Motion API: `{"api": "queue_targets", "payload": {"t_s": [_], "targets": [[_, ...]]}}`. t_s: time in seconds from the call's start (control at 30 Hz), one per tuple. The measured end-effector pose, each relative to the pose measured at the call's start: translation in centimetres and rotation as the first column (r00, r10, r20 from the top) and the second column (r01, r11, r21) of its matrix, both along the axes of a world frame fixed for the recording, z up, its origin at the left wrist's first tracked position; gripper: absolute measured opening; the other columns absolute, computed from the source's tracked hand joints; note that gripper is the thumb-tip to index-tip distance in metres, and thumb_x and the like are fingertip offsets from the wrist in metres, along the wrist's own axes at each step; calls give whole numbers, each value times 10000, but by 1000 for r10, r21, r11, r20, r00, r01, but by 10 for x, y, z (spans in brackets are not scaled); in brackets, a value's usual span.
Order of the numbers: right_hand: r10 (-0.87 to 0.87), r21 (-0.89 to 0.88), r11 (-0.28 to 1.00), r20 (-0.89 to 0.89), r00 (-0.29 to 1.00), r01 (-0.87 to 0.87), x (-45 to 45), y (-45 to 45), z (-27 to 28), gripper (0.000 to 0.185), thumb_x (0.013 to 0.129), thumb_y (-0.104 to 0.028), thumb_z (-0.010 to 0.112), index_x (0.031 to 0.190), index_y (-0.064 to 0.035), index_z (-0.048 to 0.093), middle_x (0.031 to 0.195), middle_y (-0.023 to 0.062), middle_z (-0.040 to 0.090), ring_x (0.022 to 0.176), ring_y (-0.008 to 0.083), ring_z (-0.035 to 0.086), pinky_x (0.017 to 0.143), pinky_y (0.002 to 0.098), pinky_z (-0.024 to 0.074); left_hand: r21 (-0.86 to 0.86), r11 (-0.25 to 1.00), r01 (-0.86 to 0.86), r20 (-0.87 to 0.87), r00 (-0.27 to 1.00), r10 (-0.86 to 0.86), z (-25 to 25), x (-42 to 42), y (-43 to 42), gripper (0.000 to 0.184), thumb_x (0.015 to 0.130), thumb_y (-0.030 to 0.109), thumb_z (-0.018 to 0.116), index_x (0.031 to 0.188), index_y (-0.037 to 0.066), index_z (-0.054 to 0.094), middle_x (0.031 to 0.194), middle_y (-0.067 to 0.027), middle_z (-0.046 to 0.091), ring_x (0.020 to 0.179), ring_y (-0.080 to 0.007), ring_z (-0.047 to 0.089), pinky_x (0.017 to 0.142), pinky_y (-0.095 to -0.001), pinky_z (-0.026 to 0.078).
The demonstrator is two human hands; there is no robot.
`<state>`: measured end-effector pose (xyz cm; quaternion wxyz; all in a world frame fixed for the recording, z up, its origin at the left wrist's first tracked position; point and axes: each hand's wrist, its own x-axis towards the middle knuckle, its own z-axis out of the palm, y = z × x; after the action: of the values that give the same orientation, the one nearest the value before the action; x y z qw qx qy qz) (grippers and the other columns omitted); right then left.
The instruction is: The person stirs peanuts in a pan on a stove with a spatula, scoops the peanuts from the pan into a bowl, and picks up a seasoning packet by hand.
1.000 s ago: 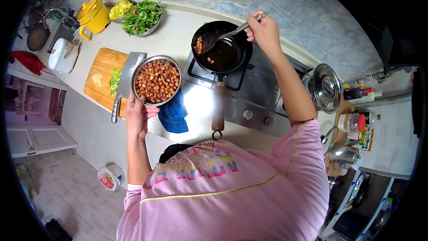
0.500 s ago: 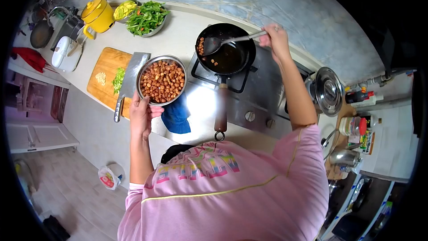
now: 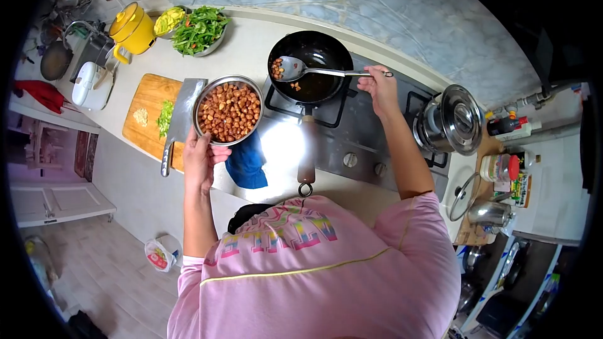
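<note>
My left hand grips the near rim of a steel bowl full of reddish-brown nuts. My right hand holds the end of a metal spatula, whose blade lies over the left side of a black wok. A few nuts are at the wok's left inside wall, beside the blade, and some small pieces sit lower in it. The wok rests on the stove, its wooden handle pointing toward me. A cleaver lies left of the bowl, partly over the cutting board.
Chopped greens lie on the board. Behind are a bowl of leafy greens and a yellow pot. A blue cloth lies by the counter edge. A steel pot with a tilted lid stands at the right.
My right hand has moved down and nearer to me, and the spatula has swung from a slant to nearly level, its blade at the wok's left side. My left hand still holds the bowl.
</note>
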<state>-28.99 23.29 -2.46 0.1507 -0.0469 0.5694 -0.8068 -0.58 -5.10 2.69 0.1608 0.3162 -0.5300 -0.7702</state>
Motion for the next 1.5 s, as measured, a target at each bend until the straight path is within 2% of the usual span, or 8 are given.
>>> {"api": "queue_targets", "payload": {"t_s": [0.47, 0.87, 0.93, 1.07, 1.13, 1.23, 1.37, 1.5], "targets": [[-14, -106, 994, 62, 998, 20, 1, 5, -8, 147, 862, -140, 538, 923, -9, 517, 806, 102, 584, 685, 186, 604, 636, 326, 522, 6, 998, 63, -22, 998, -63, 0, -12, -5, 367, 900, 71, 365, 1264, 25, 346, 741, -141, 613, 540, -194, 628, 451, -240, 539], [-48, -150, 987, 57, 997, 56, 3, 32, -2, 137, 867, -132, 529, 935, -14, 517, 833, 103, 583, 694, 193, 609, 635, 316, 526, 8, 994, 111, -22, 994, -111, 0, -31, 0, 387, 898, 68, 370, 1282, 46, 327, 744, -136, 614, 536, -177, 627, 448, -229, 537], [-50, -160, 986, 19, 999, 52, 6, 34, 10, 123, 871, -115, 520, 927, -6, 516, 840, 112, 581, 702, 191, 612, 634, 316, 532, 20, 993, 118, -59, 991, -117, -4, -35, 1, 393, 898, 75, 379, 1286, 53, 326, 712, -134, 615, 536, -180, 629, 447, -232, 536], [-33, -142, 990, -131, 991, 14, 26, 26, 54, 126, 876, -98, 508, 947, 4, 528, 819, 128, 596, 692, 182, 613, 631, 320, 539, 16, 990, 137, -19, 990, -137, -14, -40, -1, 357, 907, 113, 400, 1259, 70, 364, 705, -114, 608, 549, -167, 628, 453, -222, 530], [34, -33, 999, -245, 969, -43, 46, 16, 81, 139, 892, -99, 488, 963, 11, 534, 796, 128, 602, 695, 173, 613, 659, 302, 529, 14, 989, 146, -34, 989, -145, -14, -42, 0, 356, 909, 118, 402, 1259, 67, 365, 710, -116, 609, 554, -167, 628, 461, -223, 531], [146, 195, 978, -410, 901, -70, 72, 5, 105, 159, 899, -92, 480, 973, 38, 536, 794, 125, 609, 716, 171, 617, 698, 281, 508, 22, 988, 151, -53, 987, -150, -11, -43, 3, 372, 910, 121, 404, 1274, 68, 353, 706, -119, 609, 551, -170, 627, 464, -223, 532], [131, 167, 985, -642, 755, -29, 80, 1, 115, 158, 895, -81, 485, 974, 48, 530, 788, 128, 608, 718, 176, 616, 691, 291, 516, 44, 988, 150, -63, 987, -147, -12, -40, 0, 399, 908, 120, 406, 1297, 71, 330, 704, -122, 609, 552, -171, 627, 467, -224, 533], [-10, 24, 999, -464, 886, 23, 63, 2, 117, 139, 895, -83, 487, 951, 36, 531, 794, 142, 606, 692, 167, 612, 653, 293, 537, 51, 991, 126, -80, 989, -122, -16, -35, -2, 409, 907, 126, 412, 1302, 71, 321, 704, -124, 608, 554, -175, 628, 467, -227, 535]]}}
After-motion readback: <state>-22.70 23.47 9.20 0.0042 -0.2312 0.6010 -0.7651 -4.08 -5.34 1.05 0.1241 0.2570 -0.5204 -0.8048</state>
